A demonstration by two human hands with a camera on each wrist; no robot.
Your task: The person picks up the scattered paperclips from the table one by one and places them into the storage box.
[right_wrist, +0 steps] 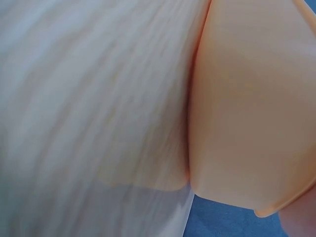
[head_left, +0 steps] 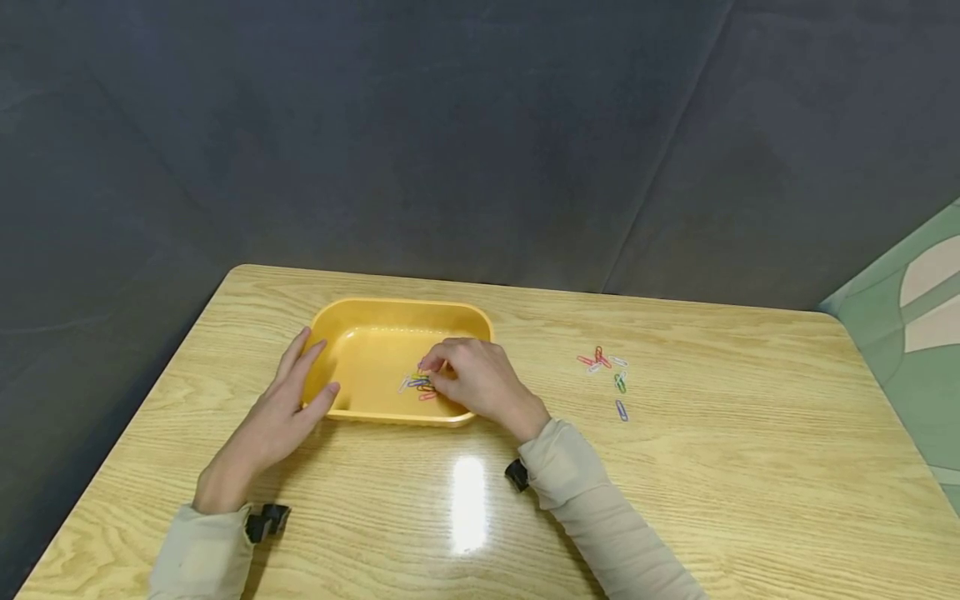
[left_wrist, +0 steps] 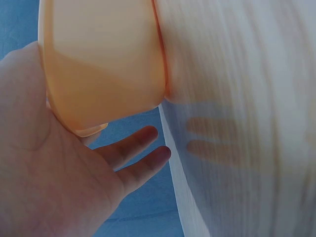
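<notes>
A yellow plastic tray point(head_left: 405, 310) lies on the table with a small pile of coloured paper clips point(head_left: 417, 383) inside, toward its near side. My left hand point(head_left: 273, 417) rests at the tray's left end, fingers spread and fairly straight over the rim; in the left wrist view, two fingers point(left_wrist: 131, 145) stretch out free below the rim. Over the tray's right part, my right hand point(head_left: 483, 379) reaches in from the near right, index finger and thumb bent down right at the clips. Whether a clip is between those fingertips I cannot tell. The right wrist view shows mostly the tray's outer wall point(right_wrist: 247, 108).
Right of the tray, red and white paper clips point(head_left: 598, 358) lie in a loose cluster on the wooden table point(head_left: 735, 467). Nearer are a green clip point(head_left: 619, 383) and a blue clip point(head_left: 622, 410). A dark cloth point(head_left: 480, 150) hangs behind the table's back edge.
</notes>
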